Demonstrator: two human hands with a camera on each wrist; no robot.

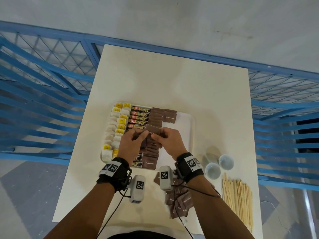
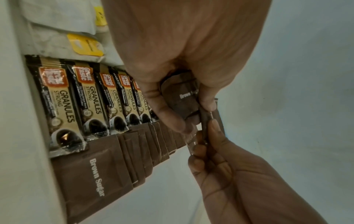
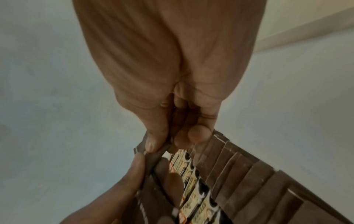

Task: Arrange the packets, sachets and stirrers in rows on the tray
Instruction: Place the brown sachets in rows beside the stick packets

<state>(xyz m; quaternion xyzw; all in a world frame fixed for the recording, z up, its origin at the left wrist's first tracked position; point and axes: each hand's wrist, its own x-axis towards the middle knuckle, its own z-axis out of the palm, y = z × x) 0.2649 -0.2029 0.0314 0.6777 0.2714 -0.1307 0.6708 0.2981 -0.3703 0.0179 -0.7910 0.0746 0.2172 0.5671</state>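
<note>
The white tray (image 1: 190, 128) holds rows of tea bags (image 1: 117, 128), coffee granule sachets (image 1: 139, 118) and overlapping brown sugar packets (image 1: 156, 116). One or two more sugar packets (image 1: 170, 115) lie at the far end of the bare right part. Both hands meet above the tray's middle. My left hand (image 1: 143, 134) grips a small stack of brown sugar packets (image 2: 182, 97). My right hand (image 1: 155, 136) pinches the edge of a brown sugar packet (image 1: 152, 129) from that stack between thumb and fingers (image 3: 199, 133). The coffee sachets (image 3: 193, 181) lie below the hands.
Loose brown sugar packets (image 1: 179, 202) lie on the white table (image 1: 172, 83) near my right wrist. A bundle of wooden stirrers (image 1: 238, 200) lies at the front right, behind it two small white bowls (image 1: 212, 170). Blue metal rails (image 1: 43, 100) flank the table.
</note>
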